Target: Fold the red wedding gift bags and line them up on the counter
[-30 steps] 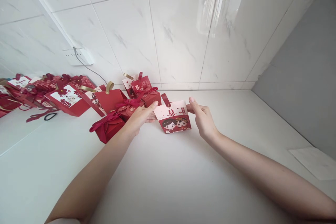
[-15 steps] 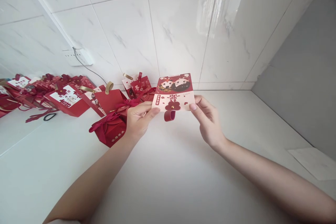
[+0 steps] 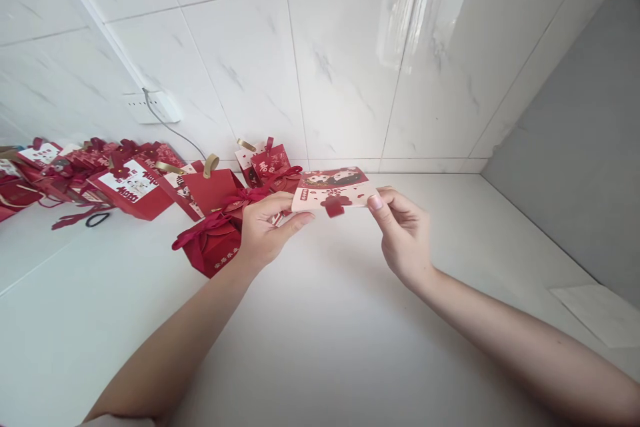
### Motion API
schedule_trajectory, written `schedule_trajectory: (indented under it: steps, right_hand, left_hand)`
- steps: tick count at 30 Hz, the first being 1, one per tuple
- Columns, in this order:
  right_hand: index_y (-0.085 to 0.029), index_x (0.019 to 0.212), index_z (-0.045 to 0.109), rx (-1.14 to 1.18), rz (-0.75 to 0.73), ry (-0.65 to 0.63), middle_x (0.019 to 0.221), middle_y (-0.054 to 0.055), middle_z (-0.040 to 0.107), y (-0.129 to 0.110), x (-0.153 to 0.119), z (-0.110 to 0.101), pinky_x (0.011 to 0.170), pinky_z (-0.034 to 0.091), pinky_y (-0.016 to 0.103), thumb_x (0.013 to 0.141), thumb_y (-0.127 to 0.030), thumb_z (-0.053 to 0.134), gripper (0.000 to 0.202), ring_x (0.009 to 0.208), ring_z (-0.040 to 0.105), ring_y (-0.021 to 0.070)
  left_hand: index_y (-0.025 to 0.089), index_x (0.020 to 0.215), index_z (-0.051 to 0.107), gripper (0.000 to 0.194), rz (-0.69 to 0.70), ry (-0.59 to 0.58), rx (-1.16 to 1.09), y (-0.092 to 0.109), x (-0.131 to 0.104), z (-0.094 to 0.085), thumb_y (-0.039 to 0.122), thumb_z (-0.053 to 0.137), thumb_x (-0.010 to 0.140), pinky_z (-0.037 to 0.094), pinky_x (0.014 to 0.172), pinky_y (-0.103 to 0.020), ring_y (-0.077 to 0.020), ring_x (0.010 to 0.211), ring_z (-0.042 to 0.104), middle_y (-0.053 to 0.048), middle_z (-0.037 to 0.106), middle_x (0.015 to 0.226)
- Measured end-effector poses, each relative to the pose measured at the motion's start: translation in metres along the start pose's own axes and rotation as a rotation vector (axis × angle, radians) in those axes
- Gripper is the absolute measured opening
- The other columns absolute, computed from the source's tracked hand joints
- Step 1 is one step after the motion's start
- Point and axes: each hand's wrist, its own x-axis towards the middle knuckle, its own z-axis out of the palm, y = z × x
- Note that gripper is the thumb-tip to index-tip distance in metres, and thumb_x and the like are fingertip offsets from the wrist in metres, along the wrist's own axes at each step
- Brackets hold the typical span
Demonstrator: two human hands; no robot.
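Held above the white table is a red-and-cream gift box (image 3: pixel 320 195) printed with two cartoon figures, hearts and a dark red flower. It is tipped so that its printed face shows at a shallow angle. A short red strap (image 3: pixel 335 207) sticks out at its near edge. My left hand (image 3: pixel 265 227) is closed at the box's left edge, thumb on the near side and fingertips hidden. The right near corner is pinched by my right hand (image 3: pixel 405 233), thumb on top and fingers curled beneath.
Several red gift boxes stand along the wall to the left; the nearest ribboned box (image 3: pixel 213 247) is beside my left wrist. A black ring (image 3: pixel 97 219) lies on the table. A wall socket (image 3: pixel 153 107) has a grey cable. White paper (image 3: pixel 595 310) lies at right.
The gift box has tilted flatter, its far edge dropping, so the printed figures look foreshortened. Both hands still hold its sides, shifted slightly right in view.
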Motion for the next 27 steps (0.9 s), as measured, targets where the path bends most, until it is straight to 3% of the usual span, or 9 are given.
schedule_trajectory:
  steps: [4,9,14,27]
  right_hand:
    - [-0.022,0.09,0.067,0.018,0.06,-0.028,0.09,0.003,0.068,0.0,-0.001,0.002,0.08,0.049,0.032,0.093,-0.042,0.056,0.023,0.087,0.063,0.0185]
    - [-0.022,0.086,0.064,0.014,0.163,-0.049,0.086,0.002,0.067,0.001,0.0,0.003,0.077,0.049,0.031,0.095,-0.045,0.053,0.028,0.083,0.062,0.0184]
    - [-0.022,0.075,0.058,0.023,0.202,-0.05,0.076,0.001,0.06,0.005,0.004,0.002,0.072,0.046,0.029,0.094,-0.047,0.053,0.032,0.078,0.057,0.017]
    - [-0.02,0.072,0.055,0.078,0.238,-0.067,0.074,-0.001,0.056,0.009,0.006,0.001,0.07,0.044,0.027,0.093,-0.043,0.055,0.031,0.076,0.053,0.0148]
  left_hand:
    - [0.02,0.1,0.075,0.025,-0.13,-0.021,-0.091,0.005,0.002,0.002,0.025,0.077,0.075,0.054,0.079,-0.029,-0.0184,0.086,0.067,-0.005,0.073,0.091]
    - [0.016,0.095,0.075,0.022,-0.261,-0.004,-0.132,0.011,0.003,0.003,0.032,0.072,0.08,0.055,0.083,-0.033,-0.0204,0.085,0.067,-0.006,0.072,0.087]
    - [0.015,0.096,0.075,0.024,-0.281,-0.019,-0.099,0.014,0.004,0.005,0.03,0.075,0.076,0.055,0.085,-0.033,-0.0227,0.092,0.067,-0.008,0.073,0.093]
    - [0.015,0.097,0.074,0.022,-0.321,-0.034,-0.11,0.016,0.005,0.007,0.026,0.074,0.078,0.056,0.084,-0.032,-0.0206,0.09,0.069,-0.007,0.074,0.094]
